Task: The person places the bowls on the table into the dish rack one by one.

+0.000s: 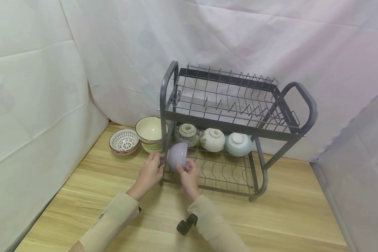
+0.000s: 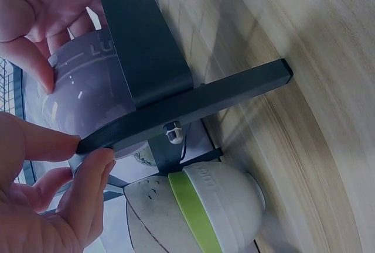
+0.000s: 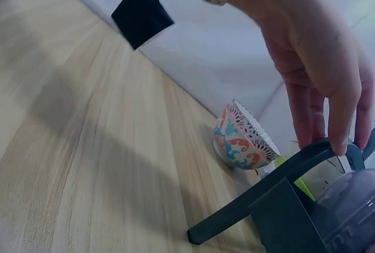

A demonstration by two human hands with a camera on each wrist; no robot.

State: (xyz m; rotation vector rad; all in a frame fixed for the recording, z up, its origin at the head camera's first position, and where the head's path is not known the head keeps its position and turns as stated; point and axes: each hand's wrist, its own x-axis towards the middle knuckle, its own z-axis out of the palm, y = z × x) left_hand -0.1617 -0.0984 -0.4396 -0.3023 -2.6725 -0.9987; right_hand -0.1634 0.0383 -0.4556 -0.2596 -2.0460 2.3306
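Observation:
In the head view my right hand holds a light purple bowl, thumb on its outside. The bowl is tipped on its side at the left end of the lower tier of a dark dish rack. My left hand pinches the rack's front left post, just left of the bowl; the left wrist view shows its thumb and fingers on the dark bar. Behind the purple bowl, a patterned bowl, a white floral bowl and a pale blue bowl stand upside down in a row.
Left of the rack, a cream bowl sits stacked over a green-banded one. Beside them are nested patterned bowls. The rack's upper wire tier overhangs the lower one. Cloth walls enclose the wooden table.

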